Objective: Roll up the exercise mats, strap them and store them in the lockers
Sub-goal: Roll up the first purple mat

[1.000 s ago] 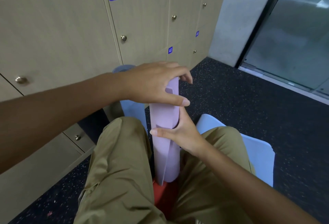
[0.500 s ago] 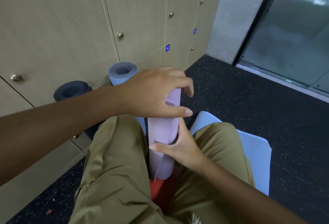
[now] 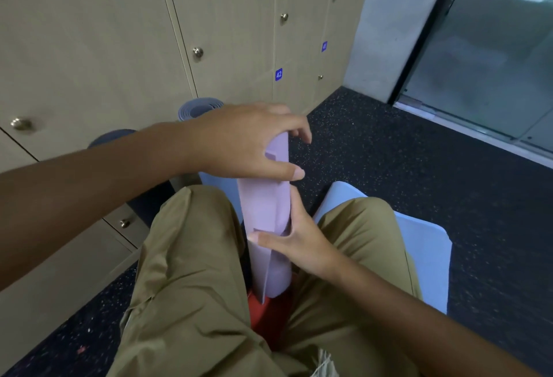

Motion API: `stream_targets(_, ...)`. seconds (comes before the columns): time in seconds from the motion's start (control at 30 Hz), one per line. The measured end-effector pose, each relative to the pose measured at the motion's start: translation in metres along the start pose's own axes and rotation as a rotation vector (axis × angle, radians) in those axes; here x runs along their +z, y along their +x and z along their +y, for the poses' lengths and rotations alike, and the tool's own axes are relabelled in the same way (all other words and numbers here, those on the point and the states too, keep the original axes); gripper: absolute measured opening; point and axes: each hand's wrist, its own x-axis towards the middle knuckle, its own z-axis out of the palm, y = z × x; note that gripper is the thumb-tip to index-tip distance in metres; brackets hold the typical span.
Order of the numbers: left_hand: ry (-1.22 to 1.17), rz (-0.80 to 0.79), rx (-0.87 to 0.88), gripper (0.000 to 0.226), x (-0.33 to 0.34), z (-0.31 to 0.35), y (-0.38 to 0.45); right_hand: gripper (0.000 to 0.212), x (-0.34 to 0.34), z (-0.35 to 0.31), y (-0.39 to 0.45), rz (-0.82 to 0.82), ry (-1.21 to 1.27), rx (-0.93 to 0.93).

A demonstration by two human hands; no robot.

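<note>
A rolled lilac mat (image 3: pixel 266 206) stands upright between my knees, its lower end on a red seat (image 3: pixel 266 313). My left hand (image 3: pixel 242 143) grips the roll's top end, thumb across the front. My right hand (image 3: pixel 296 242) holds the roll at mid-height, thumb on the front and fingers behind it. The mat's loose outer edge runs down the front of the roll. No strap shows on it.
Beige lockers (image 3: pixel 89 47) numbered 38 and 42 fill the left wall. A rolled blue-grey mat (image 3: pixel 200 107) and a rolled dark mat (image 3: pixel 110 137) stand against them. A light blue mat (image 3: pixel 425 257) lies on the dark speckled floor (image 3: pixel 389 152) under my legs. A glass door (image 3: pixel 484 47) is at right.
The view has shifted slightly, bringing the two mats by the lockers into sight. My hands keep nearly the same hold on the lilac roll, the right one a little lower.
</note>
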Motion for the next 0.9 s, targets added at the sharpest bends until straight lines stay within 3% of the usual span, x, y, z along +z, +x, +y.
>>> stream_targets(0.23,-0.048,-0.072,0.059,0.074,-0.005,0.000,0.000,0.083,-0.002,-0.018,0.014,0.040,0.025,-0.010)
stream_targets(0.4,-0.313,0.244,0.229,0.066,0.011,-0.004,-0.008,0.083,-0.013,-0.014,0.004,0.042,0.072,-0.026)
stream_targets(0.53,-0.371,0.250,0.199,0.081,0.027,-0.004,-0.012,0.091,-0.017,-0.010,0.001,0.036,0.076,-0.032)
stream_targets(0.63,-0.308,0.198,0.151,0.084,0.026,-0.004,-0.009,0.097,-0.020,-0.014,0.003,0.043,0.060,-0.046)
stream_targets(0.77,-0.055,0.184,0.127,0.087,0.020,-0.003,-0.011,0.098,-0.026,-0.028,0.006,0.136,0.096,-0.084)
stream_targets(0.9,-0.119,0.164,0.156,0.089,0.022,-0.003,-0.007,0.093,-0.022,-0.028,0.007,0.174,0.064,-0.105)
